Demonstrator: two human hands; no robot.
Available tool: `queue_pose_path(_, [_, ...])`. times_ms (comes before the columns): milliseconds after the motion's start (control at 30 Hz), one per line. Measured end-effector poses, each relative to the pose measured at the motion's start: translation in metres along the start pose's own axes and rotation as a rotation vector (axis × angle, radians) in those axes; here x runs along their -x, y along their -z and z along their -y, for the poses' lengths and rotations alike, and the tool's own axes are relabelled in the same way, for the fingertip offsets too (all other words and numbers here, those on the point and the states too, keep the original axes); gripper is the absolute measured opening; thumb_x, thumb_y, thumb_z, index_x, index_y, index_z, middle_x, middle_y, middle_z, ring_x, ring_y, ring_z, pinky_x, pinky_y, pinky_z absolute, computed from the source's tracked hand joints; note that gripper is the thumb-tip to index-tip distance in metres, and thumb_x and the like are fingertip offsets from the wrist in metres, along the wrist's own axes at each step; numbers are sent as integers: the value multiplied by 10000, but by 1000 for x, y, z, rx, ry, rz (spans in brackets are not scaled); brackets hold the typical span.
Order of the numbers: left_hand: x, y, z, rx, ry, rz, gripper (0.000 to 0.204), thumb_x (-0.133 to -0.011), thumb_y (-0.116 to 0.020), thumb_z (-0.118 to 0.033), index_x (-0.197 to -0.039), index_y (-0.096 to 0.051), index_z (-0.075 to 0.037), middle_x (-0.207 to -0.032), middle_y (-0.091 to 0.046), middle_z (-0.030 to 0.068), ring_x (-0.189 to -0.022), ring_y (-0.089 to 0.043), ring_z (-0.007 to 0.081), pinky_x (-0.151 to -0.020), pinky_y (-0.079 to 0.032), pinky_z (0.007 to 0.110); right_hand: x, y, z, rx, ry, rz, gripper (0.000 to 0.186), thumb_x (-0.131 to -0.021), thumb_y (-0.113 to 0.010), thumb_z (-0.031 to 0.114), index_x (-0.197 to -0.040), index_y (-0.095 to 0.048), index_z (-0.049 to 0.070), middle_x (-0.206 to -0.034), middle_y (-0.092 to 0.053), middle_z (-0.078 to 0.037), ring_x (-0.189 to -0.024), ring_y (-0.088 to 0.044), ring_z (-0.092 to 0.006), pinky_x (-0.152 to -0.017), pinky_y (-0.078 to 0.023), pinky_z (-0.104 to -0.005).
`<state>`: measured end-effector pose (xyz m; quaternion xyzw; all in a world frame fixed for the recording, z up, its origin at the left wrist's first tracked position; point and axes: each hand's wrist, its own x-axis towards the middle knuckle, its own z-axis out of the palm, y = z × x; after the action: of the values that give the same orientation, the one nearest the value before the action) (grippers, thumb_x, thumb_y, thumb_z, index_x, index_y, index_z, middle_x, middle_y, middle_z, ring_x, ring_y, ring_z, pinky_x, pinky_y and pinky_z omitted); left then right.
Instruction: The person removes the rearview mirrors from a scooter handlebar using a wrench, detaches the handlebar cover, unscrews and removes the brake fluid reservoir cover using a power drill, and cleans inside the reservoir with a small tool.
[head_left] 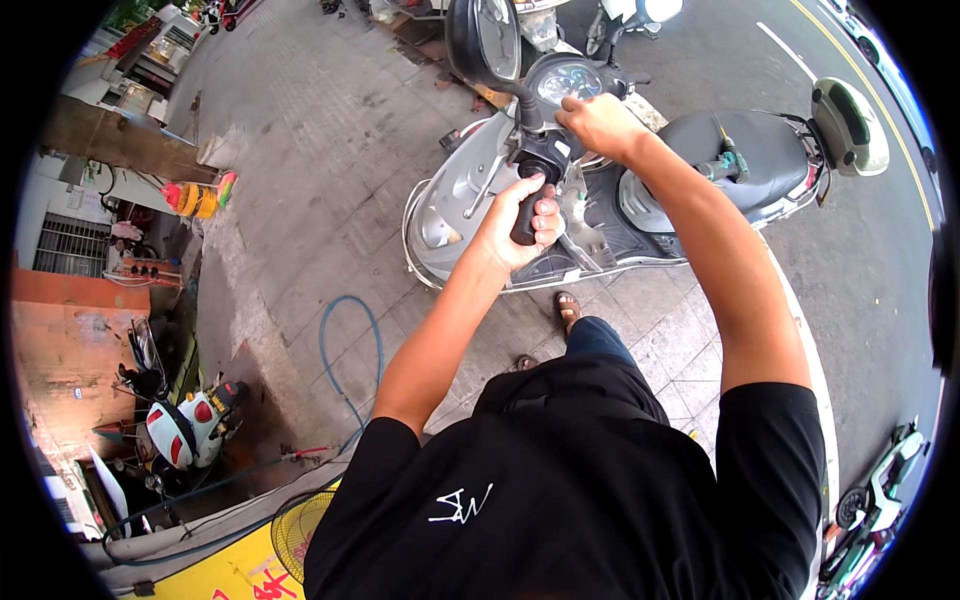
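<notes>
- The left hand (522, 222) is wrapped tight around the black handlebar grip (527, 215) of a grey scooter (470, 195) standing on the paved sidewalk (330, 150).
- The right hand (600, 125) is closed over the opposite handlebar end, beside the round speedometer (566, 82).
- A mirror (484, 40) rises above the left grip.
- A blue hose (350, 345) loops nearby on the paving.
</notes>
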<state>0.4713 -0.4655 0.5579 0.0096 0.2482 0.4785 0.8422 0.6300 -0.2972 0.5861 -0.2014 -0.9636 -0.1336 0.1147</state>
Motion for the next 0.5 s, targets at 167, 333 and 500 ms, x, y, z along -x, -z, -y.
queue_pose_path(167, [1,3,5,-1,36,-61,200,-949,-540,-292,-931,-536,-93,-641,-473,-17,-469,-416,86,-413,-331,245,-32,-48,-44,-18,139,84,157,-836,-516,146,-932,-621,80,-939,-624,-92,-889,-660,-270,-768,-531,-423])
queue_pose_path(333, [5,-1,2,-146,-25,-16,260,-981,-490,-320,-1035,-511,-66,-649,-479,-14,-475,-478,93,-408,-410,267,-78,-32,-58,-44,398,-147,149,-797,-555,233,-898,-572,125,-930,-526,-52,-910,-554,-219,-782,-464,-371])
queue_pose_path(500, [15,3,-6,-526,-150,-88,459,-950,-541,-346,-1198,-448,29,-706,-580,87,-550,-592,160,-443,-478,292,-85,-49,-64,-182,465,-147,328,-685,-641,359,-864,-577,91,-884,-493,-74,-855,-508,-255,-720,-406,-353])
